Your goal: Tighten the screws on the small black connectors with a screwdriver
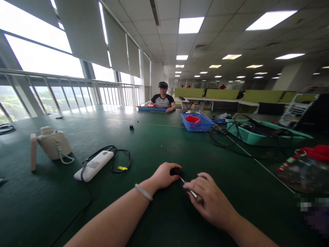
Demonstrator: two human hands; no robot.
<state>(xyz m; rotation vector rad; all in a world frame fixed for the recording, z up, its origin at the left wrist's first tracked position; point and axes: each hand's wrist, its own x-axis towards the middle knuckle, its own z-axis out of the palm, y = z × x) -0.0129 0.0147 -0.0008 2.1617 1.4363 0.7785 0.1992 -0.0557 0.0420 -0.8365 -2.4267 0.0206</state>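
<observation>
My left hand (162, 175), with a pale bangle at the wrist, is closed around a small black object (177, 171) on the green table. Its kind is hard to make out, partly covered by the fingers. In my right hand (213, 203), what looks like a screwdriver (197, 197) is gripped with the fingers round its handle. The thin metal shaft points up and left, its tip meeting the black object. Dark blur hides exactly where they touch.
On the left are a white power strip (95, 165) with a black cord and a beige bottle (54, 144). A blue basket (197, 123), a green basket (244, 133) with cables and a red-lidded jar (307, 169) stand right. Across the table sits a person (162, 100).
</observation>
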